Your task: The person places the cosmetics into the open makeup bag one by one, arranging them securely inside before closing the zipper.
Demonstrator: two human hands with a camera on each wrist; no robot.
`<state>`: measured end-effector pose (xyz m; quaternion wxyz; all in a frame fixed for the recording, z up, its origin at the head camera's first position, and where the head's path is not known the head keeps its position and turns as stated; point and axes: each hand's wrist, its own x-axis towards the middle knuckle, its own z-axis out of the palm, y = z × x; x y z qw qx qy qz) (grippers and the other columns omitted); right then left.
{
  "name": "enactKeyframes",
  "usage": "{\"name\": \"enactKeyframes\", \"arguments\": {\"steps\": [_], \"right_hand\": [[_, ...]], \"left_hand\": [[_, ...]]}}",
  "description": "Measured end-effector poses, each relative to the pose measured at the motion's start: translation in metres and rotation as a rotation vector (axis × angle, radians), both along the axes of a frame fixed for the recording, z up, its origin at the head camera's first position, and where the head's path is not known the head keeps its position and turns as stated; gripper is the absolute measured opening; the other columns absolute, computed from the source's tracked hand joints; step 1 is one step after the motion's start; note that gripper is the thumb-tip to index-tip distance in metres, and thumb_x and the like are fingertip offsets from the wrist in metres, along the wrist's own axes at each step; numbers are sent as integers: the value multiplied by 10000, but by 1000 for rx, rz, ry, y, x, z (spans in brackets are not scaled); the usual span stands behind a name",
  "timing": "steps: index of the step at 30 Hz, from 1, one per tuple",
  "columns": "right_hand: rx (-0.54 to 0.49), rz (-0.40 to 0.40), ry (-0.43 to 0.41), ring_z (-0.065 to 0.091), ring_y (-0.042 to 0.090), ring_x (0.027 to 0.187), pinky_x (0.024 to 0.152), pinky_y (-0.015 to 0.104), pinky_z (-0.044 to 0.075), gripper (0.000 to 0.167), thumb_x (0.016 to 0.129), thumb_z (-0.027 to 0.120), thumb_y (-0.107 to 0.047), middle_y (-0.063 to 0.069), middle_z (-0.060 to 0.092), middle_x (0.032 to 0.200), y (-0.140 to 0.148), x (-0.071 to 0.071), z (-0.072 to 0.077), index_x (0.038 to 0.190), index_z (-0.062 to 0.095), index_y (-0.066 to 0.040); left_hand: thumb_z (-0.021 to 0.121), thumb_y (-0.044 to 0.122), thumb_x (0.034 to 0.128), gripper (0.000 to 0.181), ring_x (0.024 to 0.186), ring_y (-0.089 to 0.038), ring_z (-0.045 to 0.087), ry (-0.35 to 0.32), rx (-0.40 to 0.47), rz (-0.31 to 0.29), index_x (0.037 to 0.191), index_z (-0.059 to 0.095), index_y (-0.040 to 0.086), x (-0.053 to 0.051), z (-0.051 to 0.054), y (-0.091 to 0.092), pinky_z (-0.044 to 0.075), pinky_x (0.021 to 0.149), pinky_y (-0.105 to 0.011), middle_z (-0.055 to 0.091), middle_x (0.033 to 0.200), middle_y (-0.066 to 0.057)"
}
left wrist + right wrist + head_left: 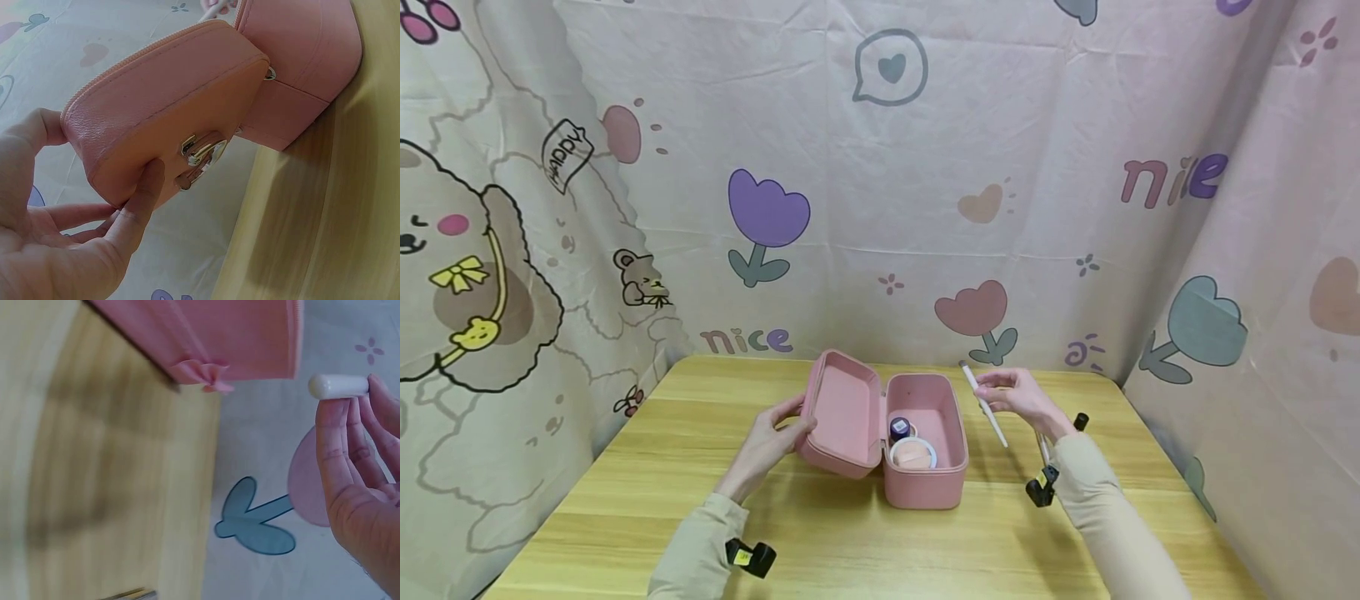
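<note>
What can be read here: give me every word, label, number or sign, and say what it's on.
"HAPPY": on the flag printed on the cloth, at left.
"nice": low on the cloth, left of middle.
"nice": higher on the cloth, at right.
Too small to read: the label on the dark jar in the pink case; the yellow stickers on the wrist cameras.
No numbers readable.

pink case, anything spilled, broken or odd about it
Nothing stands out: the pink case sits upright on the table, its lid held open by the left hand, and no spill or damage shows.
</note>
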<state>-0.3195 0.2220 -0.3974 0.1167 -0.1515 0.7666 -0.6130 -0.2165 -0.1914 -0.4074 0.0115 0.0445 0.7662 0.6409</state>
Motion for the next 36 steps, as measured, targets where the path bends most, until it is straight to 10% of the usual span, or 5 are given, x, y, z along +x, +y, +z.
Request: {"name": "enactKeyframes", "arguments": {"steps": [15, 36], "right_hand": [[23, 126, -42, 705, 135, 843, 847, 367, 616, 420, 960, 610, -3, -34, 702, 885, -25, -22, 32, 1302, 494, 210], [99, 115, -62, 680, 101, 750, 739, 328, 631, 346, 931, 611, 56, 46, 723, 885, -79, -33, 22, 1248, 561, 185]], "left_hand": [[608, 138, 976, 597, 1025, -137, 664, 1, 21, -3, 1506, 397, -39, -4, -1, 1, 553, 803, -198, 465, 1437, -270], [540, 133, 1007, 530, 1119, -197, 639, 10, -18, -5, 1487, 422, -60, -20, 7, -8, 547, 821, -180, 481, 1471, -302]]}}
